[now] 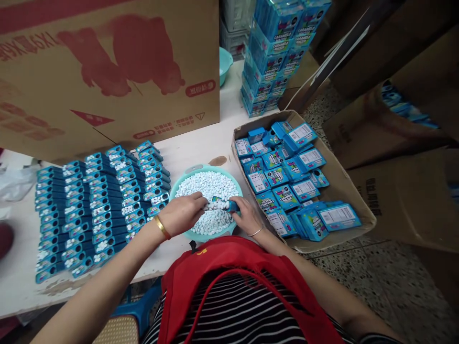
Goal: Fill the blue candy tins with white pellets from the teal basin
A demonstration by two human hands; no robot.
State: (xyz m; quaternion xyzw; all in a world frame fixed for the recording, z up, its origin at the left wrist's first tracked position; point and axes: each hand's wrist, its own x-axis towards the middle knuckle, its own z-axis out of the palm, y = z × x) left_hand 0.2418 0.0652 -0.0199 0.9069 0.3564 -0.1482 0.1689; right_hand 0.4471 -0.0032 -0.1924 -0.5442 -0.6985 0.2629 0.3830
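Observation:
A teal basin (pixel 173 192) full of small white candies (pixel 210 224) stands on the table in front of me. Over it, my right hand (pixel 248 216) grips one end of a small blue candy box (pixel 234 206), which lies nearly level with white candies heaped along it. At the box's other end is my left hand (pixel 190 210), its fingers curled together against the candies; what is inside them is hidden. To the left, several rows of upright blue boxes (pixel 102 210) have round holes in their tops, some with candies on them.
On the right, an open cardboard tray (pixel 349 191) holds a pile of flat blue boxes (pixel 287 177). Wrapped blue packs (pixel 268 62) are stacked behind it. A large printed carton (pixel 150 105) walls off the table's back left. A blue chair (pixel 141 306) stands below the table edge.

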